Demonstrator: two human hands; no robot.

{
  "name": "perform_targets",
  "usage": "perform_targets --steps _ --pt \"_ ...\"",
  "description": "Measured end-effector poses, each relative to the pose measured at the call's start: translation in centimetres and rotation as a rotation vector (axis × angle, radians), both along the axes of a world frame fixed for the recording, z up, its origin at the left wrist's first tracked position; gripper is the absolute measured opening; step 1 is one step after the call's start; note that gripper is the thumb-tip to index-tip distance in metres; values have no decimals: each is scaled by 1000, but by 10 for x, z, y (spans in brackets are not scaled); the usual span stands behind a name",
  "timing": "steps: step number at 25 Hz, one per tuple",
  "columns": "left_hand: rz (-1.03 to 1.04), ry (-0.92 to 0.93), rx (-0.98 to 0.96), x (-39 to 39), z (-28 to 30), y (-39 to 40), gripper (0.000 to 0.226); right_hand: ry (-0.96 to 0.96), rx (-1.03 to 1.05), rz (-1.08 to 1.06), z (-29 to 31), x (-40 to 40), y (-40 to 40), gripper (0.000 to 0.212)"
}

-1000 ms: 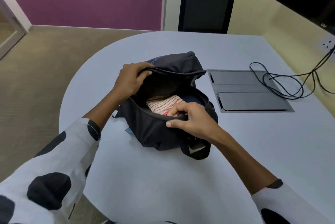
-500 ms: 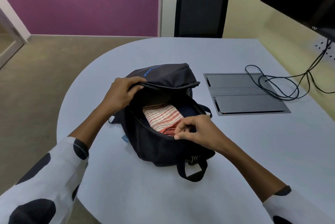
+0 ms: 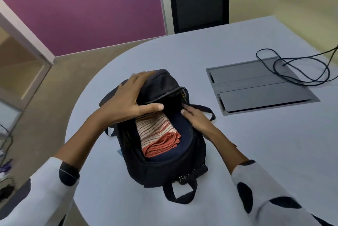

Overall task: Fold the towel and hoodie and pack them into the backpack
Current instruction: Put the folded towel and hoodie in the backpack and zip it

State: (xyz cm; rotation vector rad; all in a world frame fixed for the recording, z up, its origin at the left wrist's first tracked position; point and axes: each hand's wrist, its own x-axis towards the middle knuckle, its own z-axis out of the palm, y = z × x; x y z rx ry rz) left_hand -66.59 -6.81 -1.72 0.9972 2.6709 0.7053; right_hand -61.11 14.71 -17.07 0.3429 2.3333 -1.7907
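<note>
Head view: dark backpack [image 3: 161,161] lies on the pale table [image 3: 256,152], main compartment unzipped and gaping toward the camera. Folded towel [image 3: 157,132], white with red stripes and an orange edge, sits inside on top of a dark navy fabric [image 3: 184,134], likely the hoodie, cannot tell for sure. Left hand [image 3: 128,101] lies flat on the backpack's top flap, fingers straight and spread, thumb along the opening edge, gripping nothing. Right hand [image 3: 195,115] rests on the right rim of the opening, fingers extended, tips at the zipper end; whether it pinches a zipper pull, cannot tell. Grey floor-box panel [image 3: 259,88] in the table, right of the backpack, black cable [image 3: 300,72] looped over it. Black chair [image 3: 199,0] beyond the table.
</note>
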Motion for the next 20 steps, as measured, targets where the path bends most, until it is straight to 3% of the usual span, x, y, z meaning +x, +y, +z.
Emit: perform_targets --steps 3,6,8,13,16,20 --pt "-39 144 -200 -21 4 67 93 21 87 118 -8 -13 -12 50" --pt "3 222 -536 -47 -10 112 94 32 -73 58 -22 -23 -3 48" --pt "69 187 -637 -55 -21 116 85 47 -131 -42 -33 -35 1 45" --pt "128 206 -504 -48 -42 82 69 166 -24 -255 -47 -77 4 41" --pt "126 206 -459 -44 -45 75 83 198 89 -171 -51 -102 5 37" --pt "112 199 -358 -49 -47 70 79 123 219 -65 -56 -126 8 20"
